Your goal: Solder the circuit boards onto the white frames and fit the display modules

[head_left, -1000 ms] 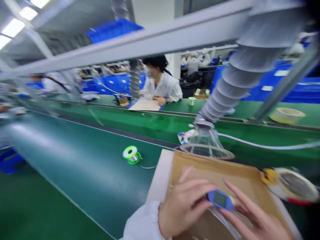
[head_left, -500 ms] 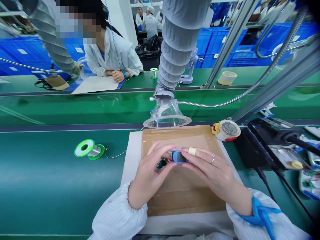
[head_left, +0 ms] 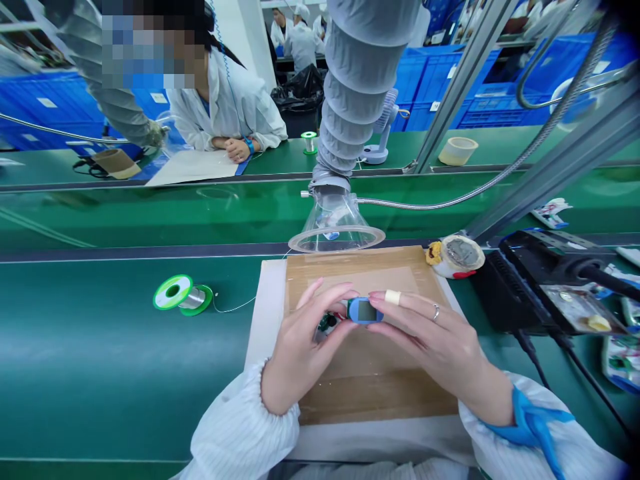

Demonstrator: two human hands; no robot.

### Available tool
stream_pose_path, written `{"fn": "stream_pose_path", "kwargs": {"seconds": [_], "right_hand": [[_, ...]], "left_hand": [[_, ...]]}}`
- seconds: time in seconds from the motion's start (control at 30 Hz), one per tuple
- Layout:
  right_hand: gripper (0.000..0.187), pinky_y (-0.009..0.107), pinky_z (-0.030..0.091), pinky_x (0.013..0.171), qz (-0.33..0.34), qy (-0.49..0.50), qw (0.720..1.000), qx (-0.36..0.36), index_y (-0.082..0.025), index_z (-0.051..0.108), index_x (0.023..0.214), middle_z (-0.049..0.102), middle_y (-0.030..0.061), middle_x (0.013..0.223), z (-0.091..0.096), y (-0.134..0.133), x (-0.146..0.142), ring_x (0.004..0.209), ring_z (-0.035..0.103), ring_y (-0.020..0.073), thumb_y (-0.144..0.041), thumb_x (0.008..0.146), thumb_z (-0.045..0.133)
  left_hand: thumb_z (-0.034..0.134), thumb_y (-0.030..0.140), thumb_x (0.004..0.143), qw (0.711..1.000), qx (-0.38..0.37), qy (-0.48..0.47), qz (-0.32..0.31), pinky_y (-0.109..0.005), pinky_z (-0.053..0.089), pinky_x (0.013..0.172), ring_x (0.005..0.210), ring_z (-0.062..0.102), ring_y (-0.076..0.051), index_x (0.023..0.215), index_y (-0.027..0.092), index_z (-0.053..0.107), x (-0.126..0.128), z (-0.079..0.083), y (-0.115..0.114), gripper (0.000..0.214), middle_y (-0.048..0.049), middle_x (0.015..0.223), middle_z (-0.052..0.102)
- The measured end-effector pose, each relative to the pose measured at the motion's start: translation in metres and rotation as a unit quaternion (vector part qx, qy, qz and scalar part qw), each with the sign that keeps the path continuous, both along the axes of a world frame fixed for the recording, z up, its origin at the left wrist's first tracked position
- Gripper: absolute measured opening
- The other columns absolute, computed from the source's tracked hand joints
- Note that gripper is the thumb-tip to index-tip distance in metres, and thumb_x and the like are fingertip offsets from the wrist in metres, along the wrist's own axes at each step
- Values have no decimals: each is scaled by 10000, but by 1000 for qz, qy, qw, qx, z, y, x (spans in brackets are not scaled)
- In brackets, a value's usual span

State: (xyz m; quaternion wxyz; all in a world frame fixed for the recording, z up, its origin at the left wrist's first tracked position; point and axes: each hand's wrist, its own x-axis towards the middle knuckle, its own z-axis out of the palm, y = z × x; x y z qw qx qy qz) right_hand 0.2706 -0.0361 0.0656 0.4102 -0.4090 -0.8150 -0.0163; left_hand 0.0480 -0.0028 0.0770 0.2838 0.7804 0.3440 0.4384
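Between my two hands, over the brown cardboard, is a small blue device with a grey screen (head_left: 367, 311). My left hand (head_left: 305, 350) pinches its left end between thumb and fingers. Under the left palm, a bit of green circuit board with a red wire (head_left: 327, 323) shows, partly hidden by the fingers. My right hand (head_left: 437, 343) closes on the device's right end with fingertips above and thumb below. A ring and a pale finger wrap are on that hand. The brown cardboard sheet (head_left: 380, 397) lies on a white board (head_left: 400, 440) beneath both hands.
A solder wire spool (head_left: 173, 291) stands at left, its wire trailing to the board. A clear extraction hood (head_left: 337, 223) hangs beyond the cardboard. At right are a tape-wrapped round item (head_left: 457, 255) and a black soldering station (head_left: 520, 287) with cables. A co-worker (head_left: 225, 107) sits opposite.
The view has shifted slightly, so things sit a little differently in the picture. Both hands keep hold of the blue device, with barely any finger movement.
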Motion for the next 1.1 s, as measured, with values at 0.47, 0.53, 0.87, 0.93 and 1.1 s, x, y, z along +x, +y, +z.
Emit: {"fn": "stream_pose_path", "kwargs": {"seconds": [0.47,0.53,0.87,0.93,1.1], "right_hand": [[502,301,658,992,34,2,998,59,-162,654,1374,793,102,1144,0,4,4,1055,784,194,-84,892,773],[342,292,658,977,33,14,999,41,-161,714,1229,799,98,1127,1,4,5,1025,789,189,-147,895,790],[65,255,629,843,7,36,996,-78,-238,641,1052,759,30,1028,7,9,2,958,757,148,-199,1042,590],[79,289,629,848,-3,25,993,-111,-238,618,1028,702,69,1115,8,7,1,1030,736,168,-221,1060,548],[72,333,612,983,23,18,995,-92,-223,609,1092,620,120,1279,6,0,0,1270,643,200,-271,1046,584]], "left_hand": [[742,149,952,999,-14,-39,-35,-416,429,1234,869,760,-119,1425,292,520,2,-11,2,541,-1,1180,769],[730,140,960,999,6,-25,-31,-386,400,1252,881,757,-107,1427,277,518,2,-11,1,530,0,1187,765],[632,114,1014,990,111,81,-10,-374,358,1270,980,761,-126,1418,204,531,2,-8,-8,426,-40,1227,765],[639,118,1011,992,95,79,-10,-391,370,1264,942,764,-125,1413,215,532,3,-9,-8,427,-33,1212,769],[697,132,978,1000,1,8,-15,-417,399,1252,881,760,-120,1451,274,499,6,-11,-7,533,-9,1197,766]]}}
